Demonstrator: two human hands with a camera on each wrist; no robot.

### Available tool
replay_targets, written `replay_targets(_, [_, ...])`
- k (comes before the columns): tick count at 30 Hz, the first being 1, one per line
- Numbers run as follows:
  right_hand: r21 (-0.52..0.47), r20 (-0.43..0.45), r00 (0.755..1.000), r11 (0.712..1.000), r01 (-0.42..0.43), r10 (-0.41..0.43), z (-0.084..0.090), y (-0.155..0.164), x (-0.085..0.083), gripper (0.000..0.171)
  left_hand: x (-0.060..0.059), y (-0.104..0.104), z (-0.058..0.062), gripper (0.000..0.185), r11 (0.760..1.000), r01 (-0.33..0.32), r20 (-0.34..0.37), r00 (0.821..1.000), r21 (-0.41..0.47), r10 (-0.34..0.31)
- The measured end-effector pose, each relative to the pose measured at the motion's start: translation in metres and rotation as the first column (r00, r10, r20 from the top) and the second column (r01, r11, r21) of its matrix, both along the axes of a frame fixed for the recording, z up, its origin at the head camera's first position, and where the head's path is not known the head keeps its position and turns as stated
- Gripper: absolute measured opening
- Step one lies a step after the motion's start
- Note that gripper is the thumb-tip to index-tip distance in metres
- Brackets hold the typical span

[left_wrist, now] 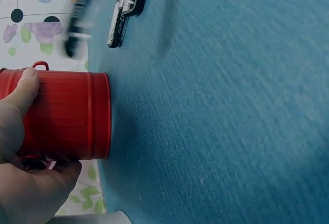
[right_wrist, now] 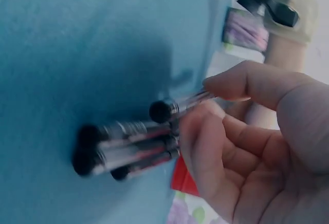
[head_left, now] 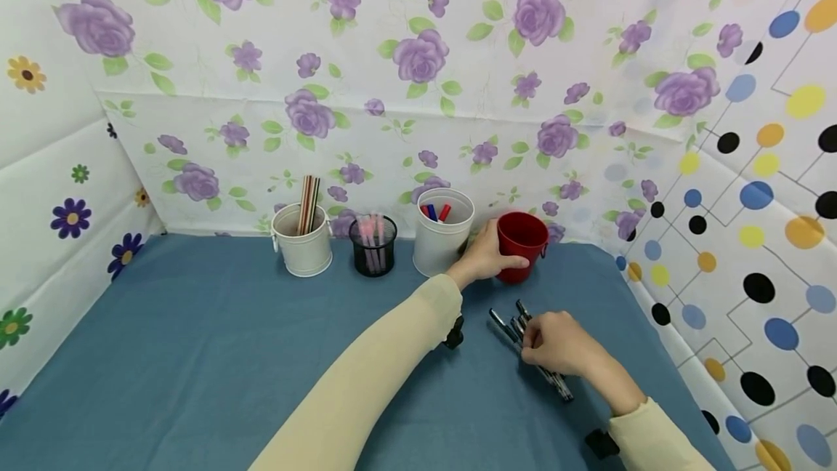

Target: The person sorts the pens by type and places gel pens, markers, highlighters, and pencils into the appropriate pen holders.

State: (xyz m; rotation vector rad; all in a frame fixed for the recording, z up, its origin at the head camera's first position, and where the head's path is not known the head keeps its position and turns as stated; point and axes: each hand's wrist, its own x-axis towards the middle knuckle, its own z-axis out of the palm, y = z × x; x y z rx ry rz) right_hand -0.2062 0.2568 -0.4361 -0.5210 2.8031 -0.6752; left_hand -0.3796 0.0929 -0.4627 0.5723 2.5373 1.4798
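A red metal cup (head_left: pixel 522 244) (left_wrist: pixel 67 115) stands upright at the back right of the blue table (head_left: pixel 196 340). My left hand (head_left: pixel 485 256) (left_wrist: pixel 20 147) grips its side, thumb and fingers curled round it. Nearer me, several black pens (head_left: pixel 531 347) (right_wrist: pixel 123 147) lie bunched on the cloth. My right hand (head_left: pixel 556 344) (right_wrist: pixel 236 147) closes over them, and its fingers pinch one pen (right_wrist: pixel 177 106) lifted a little above the others. The pens' far ends (left_wrist: pixel 123 13) show beyond the cup in the left wrist view.
Left of the red cup stand a white cup with red and blue markers (head_left: pixel 443 231), a black mesh cup with pink pens (head_left: pixel 373 244) and a white handled cup with brown pencils (head_left: pixel 302 237). Flowered and dotted sheets wall in the table.
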Motion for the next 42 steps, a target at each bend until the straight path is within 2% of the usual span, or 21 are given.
replay_targets(4, [-0.089, 0.041, 0.999, 0.996, -0.011, 0.014, 0.009, 0.014, -0.005, 0.012, 0.005, -0.003, 0.002, 0.093, 1.0, -0.002, -0.025, 1.0, -0.004, 0.002])
replay_targets(8, [-0.181, 0.04, 0.999, 0.983, 0.005, 0.003, 0.019, 0.028, -0.012, 0.005, 0.013, -0.006, 0.009, 0.091, 1.0, -0.005, -0.054, 0.999, 0.008, 0.006])
replay_targets(11, [-0.241, 0.004, 1.0, 0.97, 0.028, -0.028, 0.028, 0.034, -0.018, 0.004, 0.014, -0.007, 0.011, 0.09, 1.0, -0.003, -0.062, 0.998, 0.005, 0.004])
replay_targets(16, [-0.308, -0.107, 0.989, 0.949, 0.061, -0.099, 0.043, 0.038, -0.031, 0.007, 0.01, -0.005, 0.01, 0.089, 1.0, -0.003, -0.057, 0.998, -0.021, 0.002])
replay_targets(22, [-0.367, -0.246, 0.952, 0.927, 0.082, -0.182, 0.063, 0.034, -0.053, 0.015, 0.01, -0.003, 0.01, 0.089, 0.999, -0.016, -0.058, 0.998, -0.032, 0.014])
replay_targets(26, [-0.437, -0.32, 0.903, 0.89, 0.127, -0.286, 0.084, 0.028, -0.071, 0.019, 0.012, -0.003, 0.011, 0.089, 0.999, -0.023, -0.052, 0.998, -0.034, 0.022])
replay_targets(29, [-0.451, -0.372, 0.861, 0.878, 0.159, -0.347, 0.095, 0.021, -0.088, 0.02, 0.013, -0.004, 0.012, 0.089, 0.999, -0.03, -0.046, 0.999, -0.029, 0.029])
replay_targets(31, [-0.44, -0.391, 0.846, 0.881, 0.172, -0.361, 0.096, 0.016, -0.101, 0.019, 0.013, -0.004, 0.012, 0.089, 0.999, -0.037, -0.043, 0.998, -0.025, 0.036])
replay_targets(34, [-0.409, -0.403, 0.839, 0.892, 0.193, -0.366, 0.092, 0.011, -0.119, 0.02, 0.012, -0.004, 0.012, 0.089, 0.999, -0.042, -0.042, 0.998, -0.03, 0.041])
replay_targets(42, [-0.342, -0.344, 0.863, 0.906, 0.251, -0.369, 0.07, 0.0, -0.142, 0.019, 0.012, -0.003, 0.01, 0.088, 0.999, -0.024, -0.063, 0.998, -0.031, 0.022])
